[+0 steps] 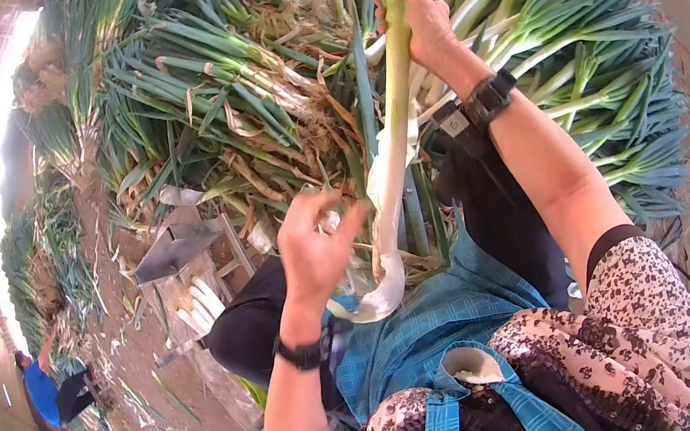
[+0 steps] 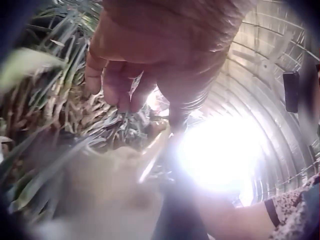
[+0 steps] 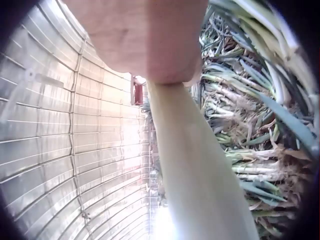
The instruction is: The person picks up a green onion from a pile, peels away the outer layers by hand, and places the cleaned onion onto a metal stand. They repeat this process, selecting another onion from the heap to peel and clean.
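A long leek [image 1: 394, 152] slants down across the lap, its pale lower end curving near the blue apron [image 1: 403, 343]. The right hand [image 1: 425, 24] grips it high up, where white turns green. In the right wrist view that hand [image 3: 145, 40] is above the thick pale stalk [image 3: 200, 170]. Loose whitish skin hangs along the stalk's middle. Beside the lower stalk is the left hand [image 1: 314, 248], blurred, with fingers bent loosely and thumb apart; no grip on the stalk shows. The left wrist view shows this hand [image 2: 150, 55] over blurred pale shapes.
Leeks with green leaves [image 1: 604, 72] lie at the right, and a rooty heap [image 1: 249, 76] lies ahead. At the left are a grey metal piece [image 1: 175, 249] and several white stalks [image 1: 201, 308]. A person in blue [image 1: 42, 390] is farther left.
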